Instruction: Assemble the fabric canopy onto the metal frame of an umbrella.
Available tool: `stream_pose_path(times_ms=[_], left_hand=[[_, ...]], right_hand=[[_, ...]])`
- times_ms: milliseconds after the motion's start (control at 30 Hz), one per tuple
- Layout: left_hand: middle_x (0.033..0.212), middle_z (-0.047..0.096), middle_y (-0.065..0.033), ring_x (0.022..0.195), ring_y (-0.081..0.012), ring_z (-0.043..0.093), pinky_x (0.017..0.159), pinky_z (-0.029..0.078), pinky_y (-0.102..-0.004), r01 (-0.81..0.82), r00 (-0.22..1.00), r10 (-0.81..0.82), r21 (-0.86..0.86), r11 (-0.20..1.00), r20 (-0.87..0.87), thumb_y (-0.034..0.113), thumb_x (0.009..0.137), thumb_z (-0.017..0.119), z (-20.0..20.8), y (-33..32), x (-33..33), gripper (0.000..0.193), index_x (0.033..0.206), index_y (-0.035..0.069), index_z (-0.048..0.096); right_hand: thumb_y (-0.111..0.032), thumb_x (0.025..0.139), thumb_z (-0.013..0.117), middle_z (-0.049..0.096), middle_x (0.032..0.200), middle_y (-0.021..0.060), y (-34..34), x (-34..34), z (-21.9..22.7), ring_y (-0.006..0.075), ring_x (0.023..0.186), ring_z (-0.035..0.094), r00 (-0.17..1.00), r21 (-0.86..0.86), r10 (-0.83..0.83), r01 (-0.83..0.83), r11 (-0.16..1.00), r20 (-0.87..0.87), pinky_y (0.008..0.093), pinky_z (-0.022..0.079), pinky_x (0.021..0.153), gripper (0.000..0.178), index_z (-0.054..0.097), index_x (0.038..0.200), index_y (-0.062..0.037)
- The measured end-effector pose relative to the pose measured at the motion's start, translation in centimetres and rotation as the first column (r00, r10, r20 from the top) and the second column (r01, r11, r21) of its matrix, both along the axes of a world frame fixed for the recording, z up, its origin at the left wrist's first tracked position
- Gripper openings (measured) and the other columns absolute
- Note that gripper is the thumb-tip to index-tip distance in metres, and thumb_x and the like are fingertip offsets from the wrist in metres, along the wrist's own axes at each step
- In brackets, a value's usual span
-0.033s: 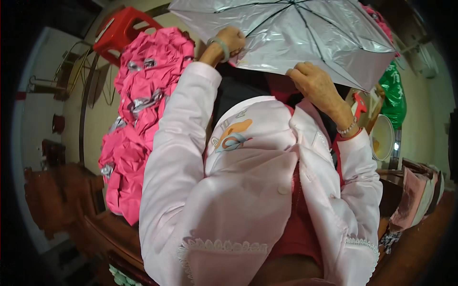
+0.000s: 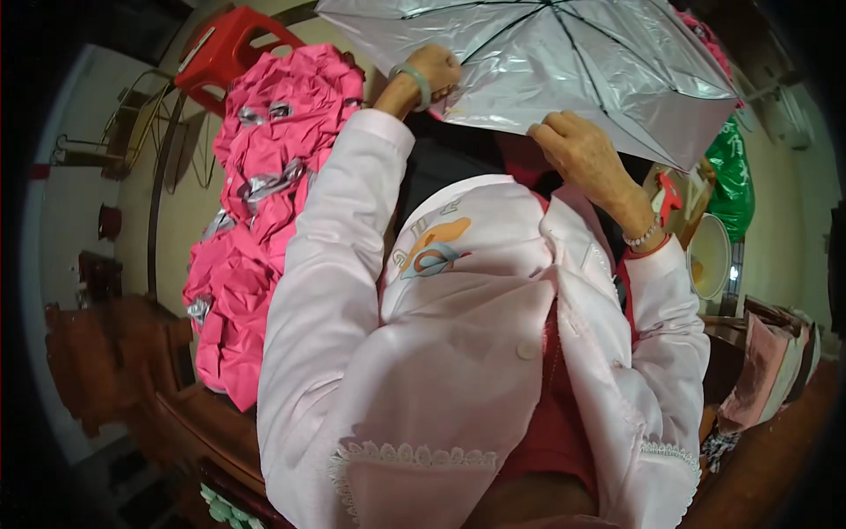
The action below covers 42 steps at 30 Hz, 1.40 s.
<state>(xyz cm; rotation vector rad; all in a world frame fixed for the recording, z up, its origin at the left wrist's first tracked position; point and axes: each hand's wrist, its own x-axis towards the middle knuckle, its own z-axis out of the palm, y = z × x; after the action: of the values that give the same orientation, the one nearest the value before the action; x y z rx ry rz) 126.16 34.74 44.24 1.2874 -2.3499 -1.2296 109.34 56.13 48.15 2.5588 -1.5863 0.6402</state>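
An opened umbrella (image 2: pixel 520 93) spreads across the top of the view, its silver inner side facing me and dark ribs meeting at its hub. My left hand (image 2: pixel 434 70), with a pale bangle at the wrist, is closed at the near left part of the silver cloth, beside a rib. Fingers curled, my right hand (image 2: pixel 582 154) pinches the near hem of the umbrella; a beaded bracelet circles that wrist. What lies between the fingertips of each hand is mostly hidden.
Crumpled pink cloth with silver patches (image 2: pixel 264 185) is heaped at my left, before a red plastic stool (image 2: pixel 233 53). On the right are a green plastic bag (image 2: pixel 730 181), a pale round tub (image 2: pixel 708 256), and a red-handled tool (image 2: pixel 668 194). Wooden furniture (image 2: pixel 132 361) stands at lower left.
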Motion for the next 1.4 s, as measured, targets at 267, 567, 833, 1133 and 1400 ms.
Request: stream_pose_path(times_ms=[267,567,833,1133,1400], left_hand=[[0.055,0.057,-0.0069,0.045,-0.0147,0.054,0.044,0.044,-0.0272,0.046,0.993,-0.031,-0.127,0.991,0.116,0.010,0.069,0.056,-1.1,0.0,-0.6,0.009,0.070,0.002,0.058],[0.078,0.062,-0.0176,0.078,-0.0306,0.061,0.069,0.048,-0.0403,0.041,0.944,0.157,-0.579,0.815,0.289,0.023,0.058,0.065,-5.6,-2.5,-0.8,0.023,0.071,0.005,0.064],[0.065,0.063,-0.0117,0.062,-0.0231,0.063,0.060,0.050,-0.0330,0.126,0.977,-0.101,-0.129,0.984,0.190,0.017,0.067,0.053,-3.9,1.4,-3.6,0.016,0.066,0.008,0.067],[0.072,0.064,-0.0111,0.064,-0.0249,0.060,0.059,0.047,-0.0346,0.519,0.853,-0.445,-0.362,0.774,0.272,0.017,0.062,0.059,1.6,5.7,-2.9,0.016,0.072,0.007,0.066],[0.070,0.059,-0.0014,0.065,-0.0077,0.052,0.058,0.043,-0.0236,0.725,0.677,-0.724,-0.051,0.687,-0.134,0.032,0.074,0.064,1.6,3.9,-0.3,0.027,0.079,0.006,0.064]], right_hand=[[-0.003,0.066,0.056,0.046,0.073,0.0074,-2.1,2.0,-1.4,0.0248,0.068,0.048,0.993,-0.050,0.112,-0.113,0.992,-0.027,0.0340,0.041,0.058,0.017,0.050,0.082,-0.0049],[-0.008,0.067,0.056,0.045,0.071,0.0111,-0.8,2.7,0.2,0.0307,0.068,0.046,0.984,0.080,0.176,-0.176,0.981,-0.001,0.0396,0.037,0.058,0.012,0.048,0.075,-0.0056],[0.005,0.069,0.051,0.044,0.070,0.0148,-0.8,4.9,0.8,0.0319,0.065,0.047,0.993,0.025,0.085,-0.087,0.996,0.084,0.0398,0.038,0.055,0.016,0.051,0.084,-0.0003],[0.006,0.065,0.052,0.044,0.070,0.0126,0.0,2.6,3.0,0.0303,0.064,0.047,0.998,0.026,-0.057,0.056,0.998,0.039,0.0390,0.038,0.055,0.020,0.052,0.083,-0.0024],[-0.005,0.075,0.056,0.053,0.078,0.0141,0.0,-1.2,-0.4,0.0328,0.073,0.051,0.971,0.038,-0.043,0.035,0.999,0.234,0.0373,0.041,0.063,0.011,0.054,0.086,-0.0026]])
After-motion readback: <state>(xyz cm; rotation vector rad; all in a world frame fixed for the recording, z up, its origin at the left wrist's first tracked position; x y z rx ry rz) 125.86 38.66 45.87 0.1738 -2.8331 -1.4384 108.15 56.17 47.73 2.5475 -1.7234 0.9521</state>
